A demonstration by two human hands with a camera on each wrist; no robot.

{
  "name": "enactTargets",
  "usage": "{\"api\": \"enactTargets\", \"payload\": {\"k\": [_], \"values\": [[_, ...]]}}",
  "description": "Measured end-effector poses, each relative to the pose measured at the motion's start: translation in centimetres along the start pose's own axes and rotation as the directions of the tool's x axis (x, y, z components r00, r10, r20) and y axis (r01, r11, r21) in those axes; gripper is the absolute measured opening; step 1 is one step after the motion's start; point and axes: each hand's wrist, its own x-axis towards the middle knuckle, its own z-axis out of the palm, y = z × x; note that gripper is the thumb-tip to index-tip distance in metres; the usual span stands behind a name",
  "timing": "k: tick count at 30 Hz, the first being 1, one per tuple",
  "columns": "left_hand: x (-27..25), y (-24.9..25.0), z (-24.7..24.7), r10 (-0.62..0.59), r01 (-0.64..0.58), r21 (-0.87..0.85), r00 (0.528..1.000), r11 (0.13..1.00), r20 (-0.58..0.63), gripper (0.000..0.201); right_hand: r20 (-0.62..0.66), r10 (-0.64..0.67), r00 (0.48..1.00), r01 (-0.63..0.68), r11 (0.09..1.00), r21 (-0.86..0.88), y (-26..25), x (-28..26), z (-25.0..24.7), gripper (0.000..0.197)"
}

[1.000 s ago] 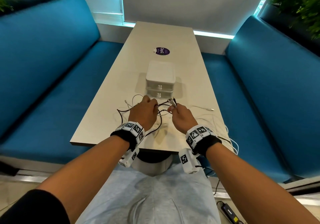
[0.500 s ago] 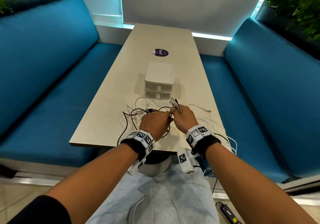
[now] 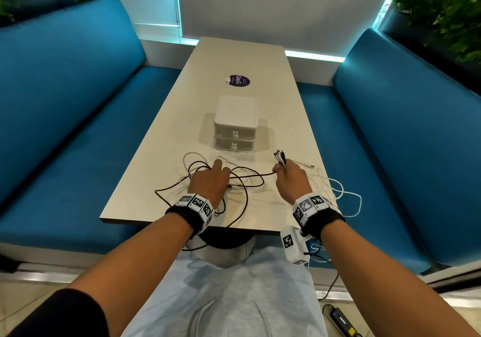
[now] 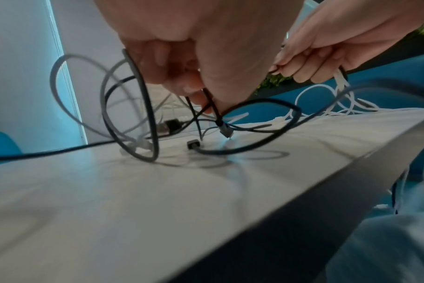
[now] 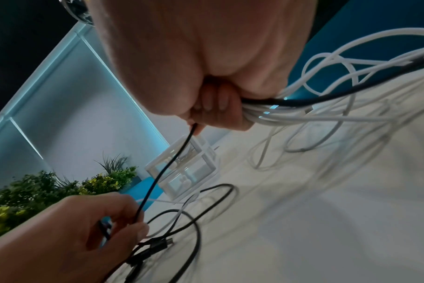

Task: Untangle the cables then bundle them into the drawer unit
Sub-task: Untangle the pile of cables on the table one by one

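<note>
A tangle of black cables [image 3: 250, 180] lies on the table's near end around my left hand [image 3: 209, 181]. In the left wrist view that hand [image 4: 206, 103] pinches a black cable just above its plug [image 4: 224, 130]. My right hand [image 3: 292, 180] grips a bundle of white and black cables, its plug ends [image 3: 279, 157] sticking up from the fist. One black strand [image 5: 167, 164] runs taut between the two hands. Loops of white cable [image 3: 346, 198] trail off the table's right edge. The white two-drawer unit [image 3: 235, 118] stands behind the hands with both drawers closed.
The long beige table [image 3: 234, 58] carries a purple round sticker [image 3: 237, 80] beyond the drawer unit. Blue benches [image 3: 65, 102] [image 3: 403, 128] flank it. Plants stand at both back corners. A power strip [image 3: 341, 321] lies on the floor at the lower right.
The hands have drawn apart. The right hand moved right with its bundle, stretching a black strand, and the left hand shifted left over the tangle.
</note>
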Motion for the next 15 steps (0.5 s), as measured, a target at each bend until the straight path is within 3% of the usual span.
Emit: {"api": "enactTargets", "payload": {"k": [4,7,10,15], "values": [[0.1,1.2,-0.5,-0.049,0.049,-0.093,0.999,0.995,-0.002,0.045,0.008,-0.018,1.000,0.018,1.000,-0.010,0.1,-0.5,0.5,0.027],[-0.2,3.1,-0.6,0.022,-0.025,-0.260,1.000,0.965,-0.016,0.062,0.006,-0.016,1.000,0.016,1.000,-0.015,0.2,-0.6,0.7,0.028],[-0.8,4.2,-0.1,0.114,-0.087,-0.332,0.991,0.939,0.063,0.057,-0.003,-0.009,1.000,0.008,1.000,-0.024,0.2,-0.6,0.6,0.028],[-0.7,3.2,1.7,0.226,-0.181,-0.271,0.963,0.946,0.149,0.059,0.001,-0.002,1.000,0.002,0.999,-0.032,0.4,-0.7,0.5,0.029]]}}
